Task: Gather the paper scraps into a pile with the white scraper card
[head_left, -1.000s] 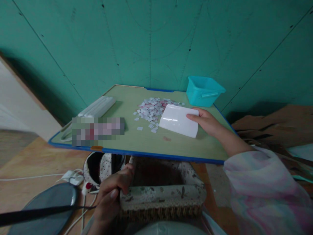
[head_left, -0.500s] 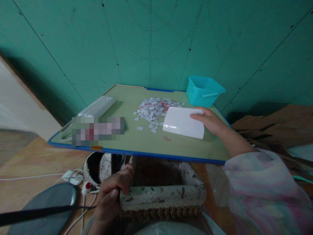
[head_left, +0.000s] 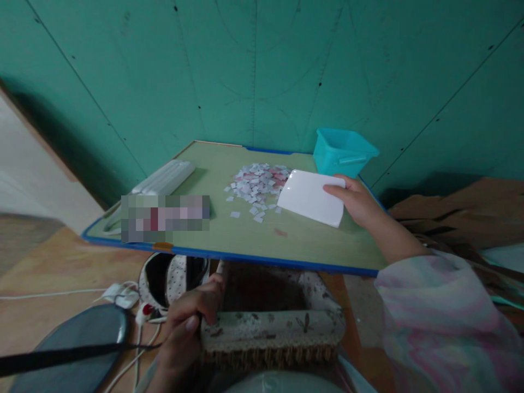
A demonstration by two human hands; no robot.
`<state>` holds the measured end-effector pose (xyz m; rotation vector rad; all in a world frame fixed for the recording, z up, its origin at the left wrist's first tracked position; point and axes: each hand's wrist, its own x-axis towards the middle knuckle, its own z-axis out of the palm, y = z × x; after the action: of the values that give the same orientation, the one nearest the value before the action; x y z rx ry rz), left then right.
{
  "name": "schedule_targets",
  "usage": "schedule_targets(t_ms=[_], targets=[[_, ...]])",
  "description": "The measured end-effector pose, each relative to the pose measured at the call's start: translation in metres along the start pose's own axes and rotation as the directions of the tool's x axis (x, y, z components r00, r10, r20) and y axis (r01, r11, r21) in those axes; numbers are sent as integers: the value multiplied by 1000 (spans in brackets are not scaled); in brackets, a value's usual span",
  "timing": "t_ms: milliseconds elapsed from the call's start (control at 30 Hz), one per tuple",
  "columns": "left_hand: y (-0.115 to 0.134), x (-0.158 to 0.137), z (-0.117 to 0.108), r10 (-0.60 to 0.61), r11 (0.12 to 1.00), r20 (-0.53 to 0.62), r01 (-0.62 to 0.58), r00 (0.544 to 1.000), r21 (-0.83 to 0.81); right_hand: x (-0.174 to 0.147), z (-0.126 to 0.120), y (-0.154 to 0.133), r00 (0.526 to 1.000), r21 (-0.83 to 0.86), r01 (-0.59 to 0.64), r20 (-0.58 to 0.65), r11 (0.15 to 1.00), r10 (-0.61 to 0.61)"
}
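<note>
My right hand (head_left: 357, 200) pinches the right end of a white plastic scraper (head_left: 311, 200), thumb on top. The scraper is tilted over the table board, its left edge beside a pile of small square paper pieces (head_left: 256, 184), mostly white with some pink. Whether it touches the pile is hard to tell. Below the board's front edge, my left hand (head_left: 189, 321) is closed around the left rim of a wicker basket (head_left: 278, 324) lined with patterned cloth. The basket's far part lies hidden under the board.
A turquoise bucket (head_left: 346, 153) stands at the board's back right corner. White rolled bundles (head_left: 164, 177) and a blurred-out item (head_left: 166, 218) lie at left. The board (head_left: 229, 237) has a blue edge. A stool (head_left: 77, 349), cables and a dotted bag (head_left: 176, 278) are below.
The scraper has risen slightly and shifted right, its far edge now higher and its face turned a little. My left hand keeps its hold on the basket.
</note>
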<state>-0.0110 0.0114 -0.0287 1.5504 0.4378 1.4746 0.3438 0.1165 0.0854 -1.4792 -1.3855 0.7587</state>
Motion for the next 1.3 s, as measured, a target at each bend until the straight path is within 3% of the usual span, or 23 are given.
schedule_targets(t_ms=[333,600,800,1067,1300], targets=[[2,2,-1,2,1000,5,-2,1000,29,-2,5,-1,997,35,-12,75,999,9],[1,1,0,-7,1000,4,7,1000,8,-3,5,-5,999,71,-25,49,997,22],[3,5,1,4,999,6,-4,1000,33,-3,6,2,987,74,-55,152,996,43],[5,5,0,12,999,11,-12,1000,43,-1,8,3,996,83,8,90,996,-16],[4,7,2,8,999,6,-8,1000,48,-5,8,-1,988,110,-85,140,990,69]])
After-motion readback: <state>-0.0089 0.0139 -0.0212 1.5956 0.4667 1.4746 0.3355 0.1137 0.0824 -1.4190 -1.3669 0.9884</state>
